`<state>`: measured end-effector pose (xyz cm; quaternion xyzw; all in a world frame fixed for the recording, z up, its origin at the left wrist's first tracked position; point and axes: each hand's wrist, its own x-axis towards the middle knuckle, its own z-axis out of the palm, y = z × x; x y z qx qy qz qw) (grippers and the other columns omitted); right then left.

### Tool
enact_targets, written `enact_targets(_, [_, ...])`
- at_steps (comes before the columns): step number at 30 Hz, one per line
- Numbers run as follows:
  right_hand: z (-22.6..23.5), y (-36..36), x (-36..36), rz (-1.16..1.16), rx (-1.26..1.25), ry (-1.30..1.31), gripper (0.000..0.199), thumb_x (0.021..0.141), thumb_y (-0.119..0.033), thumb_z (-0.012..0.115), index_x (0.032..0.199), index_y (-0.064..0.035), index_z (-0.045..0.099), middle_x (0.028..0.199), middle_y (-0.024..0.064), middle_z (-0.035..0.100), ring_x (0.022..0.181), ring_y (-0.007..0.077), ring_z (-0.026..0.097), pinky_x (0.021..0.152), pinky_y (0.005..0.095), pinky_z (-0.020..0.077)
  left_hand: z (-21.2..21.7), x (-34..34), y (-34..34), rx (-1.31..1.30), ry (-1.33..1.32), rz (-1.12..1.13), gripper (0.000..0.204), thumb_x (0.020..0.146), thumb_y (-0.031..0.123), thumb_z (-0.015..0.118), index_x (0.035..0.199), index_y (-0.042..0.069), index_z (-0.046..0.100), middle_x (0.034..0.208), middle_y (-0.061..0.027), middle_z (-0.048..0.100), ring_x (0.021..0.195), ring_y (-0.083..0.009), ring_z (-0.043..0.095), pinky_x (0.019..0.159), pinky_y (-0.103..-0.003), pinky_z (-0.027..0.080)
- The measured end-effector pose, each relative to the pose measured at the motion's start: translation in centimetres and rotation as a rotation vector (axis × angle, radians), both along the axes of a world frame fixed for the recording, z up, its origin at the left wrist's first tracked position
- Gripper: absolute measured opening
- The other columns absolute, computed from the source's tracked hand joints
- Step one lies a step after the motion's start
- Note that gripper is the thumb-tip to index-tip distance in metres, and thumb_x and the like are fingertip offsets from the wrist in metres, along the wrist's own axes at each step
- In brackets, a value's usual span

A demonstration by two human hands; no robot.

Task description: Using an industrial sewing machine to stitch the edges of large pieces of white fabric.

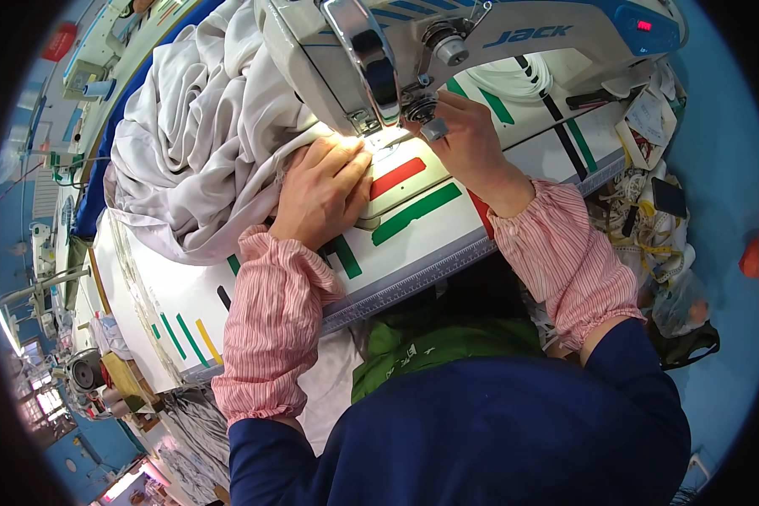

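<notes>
Pale grey cloth (202, 126) lies heaped on the white table (447, 232), its edge drawn in under the needle of a sewing machine (396, 51). It looks thin, soft and limp, light at the edge but with a bulky pile that would drag; it is probably best held flat near the seam, not lifted.

The left hand (322, 190) presses flat on that edge, fingers (346, 164) together and stretched toward the needle. The right hand (468, 139) is just across the needle from them, its fingers curled near the presser foot; whether they pinch cloth cannot be told.

Both forearms wear pink striped sleeve covers (274, 325). Green and red tape strips (413, 211) mark the table just behind the hands.
</notes>
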<state>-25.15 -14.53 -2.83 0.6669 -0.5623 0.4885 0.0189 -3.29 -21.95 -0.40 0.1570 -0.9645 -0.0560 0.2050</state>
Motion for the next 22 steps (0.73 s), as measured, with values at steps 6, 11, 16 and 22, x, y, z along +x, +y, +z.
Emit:
enact_targets(6, [0.0, 0.2, 0.0, -0.007, -0.001, 0.033, 0.013, 0.083, -0.009, 0.075, 0.094, -0.0052, 0.068, 0.078, 0.0074, 0.061, 0.067, 0.0233, 0.059, 0.056, 0.0333, 0.0447, -0.4, 0.0, -0.8, -0.011, 0.018, 0.065, 0.025, 0.082, 0.017, 0.067, 0.103, 0.003, 0.069, 0.106, -0.0094, 0.066, 0.107, -0.0271, 0.059, 0.095, -0.040, 0.045])
enact_targets(11, [-0.1, 0.3, 0.2, -0.006, -0.013, 0.010, 0.014, 0.082, -0.008, 0.075, 0.092, -0.0043, 0.067, 0.079, 0.0078, 0.060, 0.068, 0.0242, 0.059, 0.057, 0.0338, 0.0452, -0.5, 0.0, -1.0, -0.026, 0.007, 0.090, 0.023, 0.083, 0.017, 0.067, 0.101, 0.003, 0.069, 0.102, -0.0086, 0.066, 0.105, -0.0269, 0.059, 0.093, -0.040, 0.046])
enact_targets(16, [0.4, 0.0, -0.2, -0.016, 0.002, 0.060, 0.017, 0.079, -0.005, 0.075, 0.094, -0.0046, 0.068, 0.080, 0.0084, 0.061, 0.072, 0.0263, 0.060, 0.059, 0.0349, 0.0468, -0.4, -0.1, -1.4, -0.009, 0.010, 0.103, 0.022, 0.083, 0.017, 0.067, 0.100, 0.004, 0.069, 0.102, -0.0083, 0.065, 0.105, -0.0264, 0.058, 0.093, -0.039, 0.046])
enact_targets(22, [1.1, -0.6, 0.2, 0.000, 0.014, 0.042, 0.017, 0.075, 0.007, 0.069, 0.087, -0.0014, 0.061, 0.088, 0.0099, 0.065, 0.083, 0.0301, 0.065, 0.070, 0.0361, 0.0547, -0.6, 0.3, -1.6, -0.032, 0.046, 0.066, 0.023, 0.084, 0.022, 0.069, 0.100, 0.005, 0.069, 0.104, -0.0084, 0.064, 0.107, -0.0257, 0.057, 0.094, -0.040, 0.044])
